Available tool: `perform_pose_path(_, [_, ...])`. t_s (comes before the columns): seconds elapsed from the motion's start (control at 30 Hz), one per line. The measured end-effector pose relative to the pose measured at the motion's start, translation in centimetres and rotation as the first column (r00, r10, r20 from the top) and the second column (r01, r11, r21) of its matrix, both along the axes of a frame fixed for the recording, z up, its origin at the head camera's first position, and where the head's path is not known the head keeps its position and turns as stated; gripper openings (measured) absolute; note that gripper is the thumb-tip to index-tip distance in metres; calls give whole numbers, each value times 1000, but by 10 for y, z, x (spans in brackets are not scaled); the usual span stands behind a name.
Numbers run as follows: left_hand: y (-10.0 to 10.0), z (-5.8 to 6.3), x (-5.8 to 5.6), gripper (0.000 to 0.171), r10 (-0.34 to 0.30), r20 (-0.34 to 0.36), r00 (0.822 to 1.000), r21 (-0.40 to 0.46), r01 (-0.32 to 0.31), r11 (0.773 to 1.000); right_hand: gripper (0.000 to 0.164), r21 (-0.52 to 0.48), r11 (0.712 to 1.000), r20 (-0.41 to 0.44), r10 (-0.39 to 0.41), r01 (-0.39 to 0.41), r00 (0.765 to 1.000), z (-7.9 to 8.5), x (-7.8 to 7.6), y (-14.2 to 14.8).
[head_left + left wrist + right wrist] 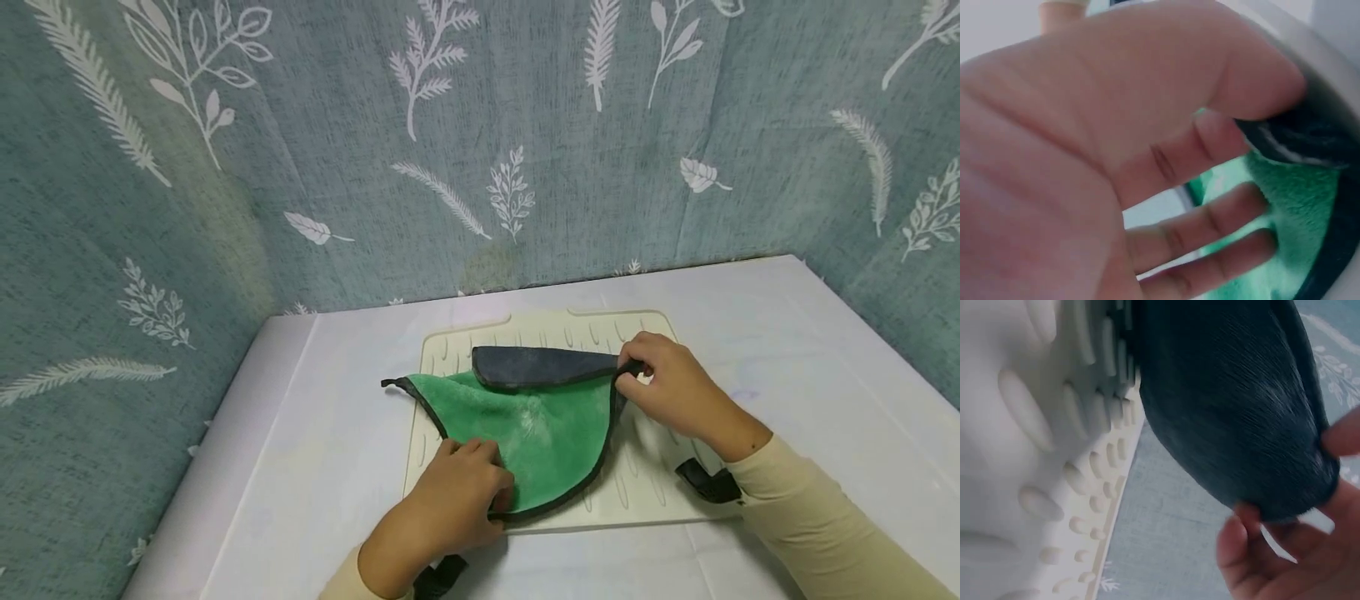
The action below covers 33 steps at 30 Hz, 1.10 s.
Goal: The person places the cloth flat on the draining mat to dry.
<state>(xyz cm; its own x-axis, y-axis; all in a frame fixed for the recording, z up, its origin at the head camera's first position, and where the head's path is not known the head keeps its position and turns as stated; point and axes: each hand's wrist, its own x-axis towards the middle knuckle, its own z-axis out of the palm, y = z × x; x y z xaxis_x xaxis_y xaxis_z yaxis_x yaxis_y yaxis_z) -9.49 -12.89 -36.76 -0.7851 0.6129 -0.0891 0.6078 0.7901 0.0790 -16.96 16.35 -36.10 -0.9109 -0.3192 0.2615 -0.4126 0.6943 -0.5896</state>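
Observation:
A two-sided cleaning cloth (536,433), green plush on one face and dark grey on the other, has black trim. Its back edge is folded over, so a grey strip (543,367) shows on top. My right hand (671,387) pinches the right corner, and in the right wrist view the grey face (1229,412) hangs from those fingers beside the ribbed mat. Near the front edge, my left hand (465,492) pinches the trim between thumb and index finger. The left wrist view shows the other fingers (1210,231) extended over the green plush (1291,200).
Under the cloth lies a cream ribbed mat (622,492) with a raised rim, on a white-covered table (330,433). A small loop (393,382) sticks out at the cloth's left corner. Leaf-patterned blue-green fabric (337,167) stands behind the table and at both sides.

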Motion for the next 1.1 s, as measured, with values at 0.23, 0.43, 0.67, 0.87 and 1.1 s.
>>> perform_pose_path(0.23, [-3, 5, -1, 36, 54, -78, 996, -71, -59, 996, 41, 103, 982, 166, 139, -158, 976, -5, 1, 4])
perform_pose_path(0.43, [-2, 5, 0, 32, 12, 3, 1000, -35, -12, 999, 45, 168, 966, 251, 152, -198, 956, -12, 3, 6])
perform_pose_path(0.67, [-3, 3, -1, 30, 9, 57, 998, 12, -9, 1000, 37, 266, 933, 269, 170, -243, 948, -16, 4, 8])
perform_pose_path(0.87, [-3, 5, -2, 33, 29, 83, 996, 63, -34, 997, 36, 308, 923, 260, 153, -232, 954, -18, 4, 9])
perform_pose_path(1.1, [-8, 3, -11, 26, 59, 75, 995, 156, -70, 985, 30, 320, 924, 234, 137, -210, 962, -18, 3, 8])
